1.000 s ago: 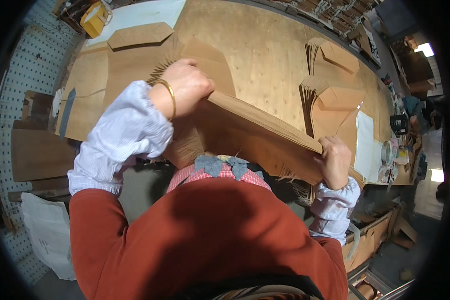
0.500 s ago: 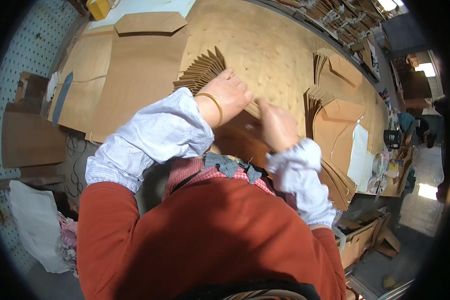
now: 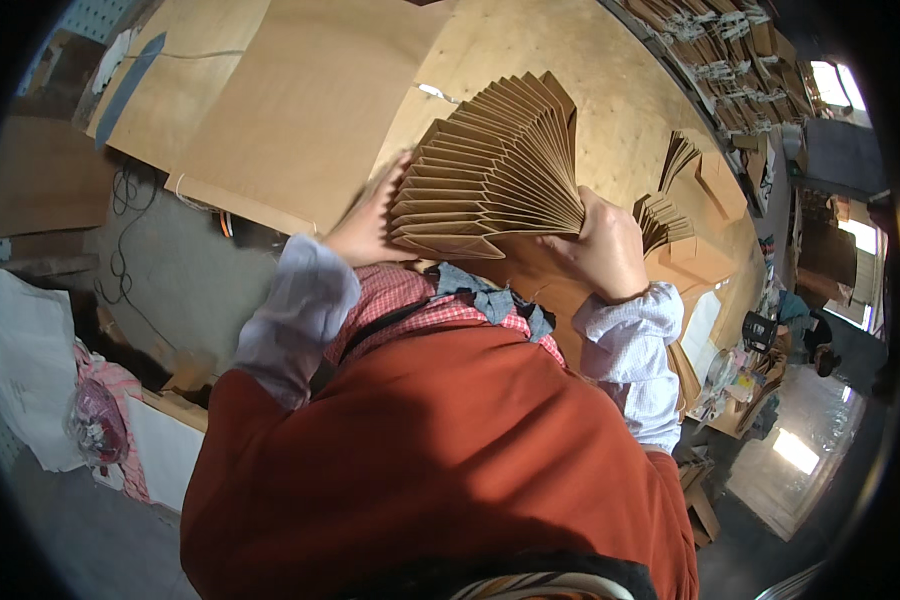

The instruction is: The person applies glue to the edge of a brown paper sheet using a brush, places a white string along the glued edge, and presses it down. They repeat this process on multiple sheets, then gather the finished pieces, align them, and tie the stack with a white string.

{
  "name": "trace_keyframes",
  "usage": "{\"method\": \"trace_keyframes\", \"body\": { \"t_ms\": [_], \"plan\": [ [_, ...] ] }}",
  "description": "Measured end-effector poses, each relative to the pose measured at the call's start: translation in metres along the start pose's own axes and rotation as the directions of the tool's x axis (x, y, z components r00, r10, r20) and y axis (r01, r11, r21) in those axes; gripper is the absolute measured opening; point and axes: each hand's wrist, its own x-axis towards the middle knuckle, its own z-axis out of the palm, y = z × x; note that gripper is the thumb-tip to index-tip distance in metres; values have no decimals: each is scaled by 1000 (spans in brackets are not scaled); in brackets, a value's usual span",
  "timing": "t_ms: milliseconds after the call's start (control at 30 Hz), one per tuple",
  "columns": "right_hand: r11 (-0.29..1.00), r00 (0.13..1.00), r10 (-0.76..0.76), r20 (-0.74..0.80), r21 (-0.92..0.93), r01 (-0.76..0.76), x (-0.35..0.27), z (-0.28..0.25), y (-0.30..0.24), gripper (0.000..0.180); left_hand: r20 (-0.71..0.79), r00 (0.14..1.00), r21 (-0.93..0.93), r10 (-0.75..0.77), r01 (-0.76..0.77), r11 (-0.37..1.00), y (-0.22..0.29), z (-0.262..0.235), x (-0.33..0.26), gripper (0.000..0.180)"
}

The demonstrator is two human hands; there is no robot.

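A stack of folded brown paper bags (image 3: 495, 165) is spread like a fan in front of me, its folded ends opening away and to the left. My right hand (image 3: 610, 245) is closed round the gathered narrow side of the stack, thumb on top. Against the fan's left edge lies my left hand (image 3: 368, 218), its fingers stretched out along the outermost bag and partly hidden behind it. Below the fan, near my waist, more brown paper shows between my hands.
A wide sheet of brown paper (image 3: 305, 95) lies on the wooden table (image 3: 605, 65) to the left, by a dark blue strip (image 3: 130, 90). More fanned bag stacks (image 3: 695, 262) rest at the right. Bundled brown bags (image 3: 735, 70) are piled beyond the table's far edge. A cable (image 3: 125, 250) hangs at the left.
The bag stack has been raised and spread into a wider fan. My left hand has moved from its top to its left edge; my right hand has moved right, gripping the narrow side. The view has shifted.
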Motion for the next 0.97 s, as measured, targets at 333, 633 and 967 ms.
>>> {"method": "trace_keyframes", "body": {
  "t_ms": [333, 633, 967],
  "plan": [
    [995, 998, 61, -14, -75, -62, 2, -1, -3, 42, -23, 976, -626, -218, 156, 764, -1, -31, 57, 93],
    [993, 994, 100, -39, -59, -102, 3, 3, -1, 41, 102, 982, -564, -157, 187, 804, 8, -14, 116, 98],
    [986, 987, 158, 11, -56, -157, 3, -2, -3, 43, 338, 939, -635, -60, 274, 722, 5, -14, 166, 96]
  ]
}}
